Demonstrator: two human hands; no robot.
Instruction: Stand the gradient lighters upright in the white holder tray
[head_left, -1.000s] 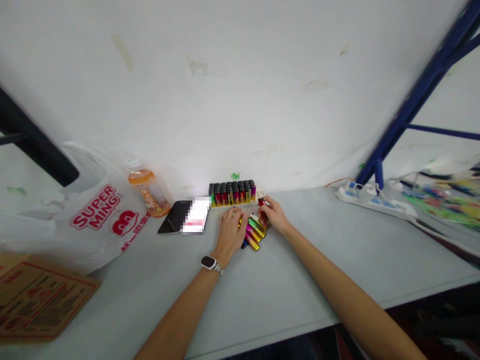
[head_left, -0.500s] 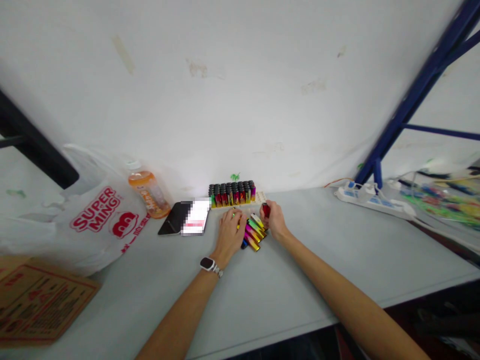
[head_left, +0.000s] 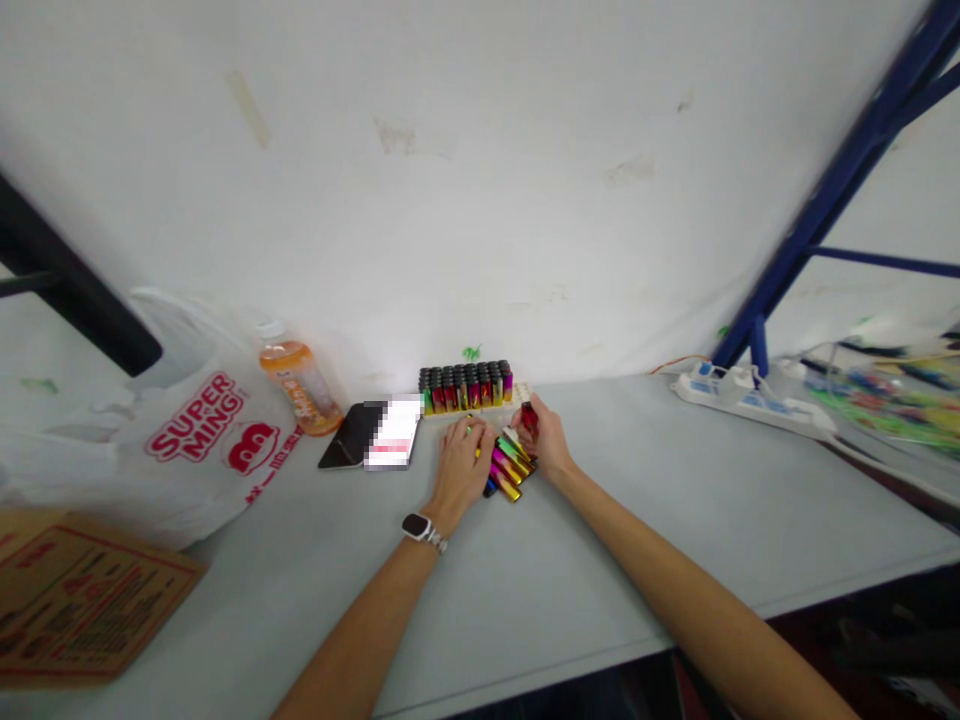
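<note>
My left hand is palm down with its fingers curled over several loose lighters on the tabletop. Shiny pink, yellow and green bodies of these lighters stick out to the right of it; its fingertips are partly hidden. Pinched upright in my right hand is a red lighter, close to the right end of a white tray. Rows of metallic-coloured lighters with black tops stand in that tray, which shows bare holes at its right end.
A phone with a lit, blurred screen area lies left of the tray. Further left are an orange drink bottle, a white plastic bag and a cardboard box. A power strip lies right, by a blue frame.
My right hand has tipped the red lighter upright and shifted it slightly left, nearer the tray's end. My left hand stays over the loose lighters. The view has shifted very slightly.
</note>
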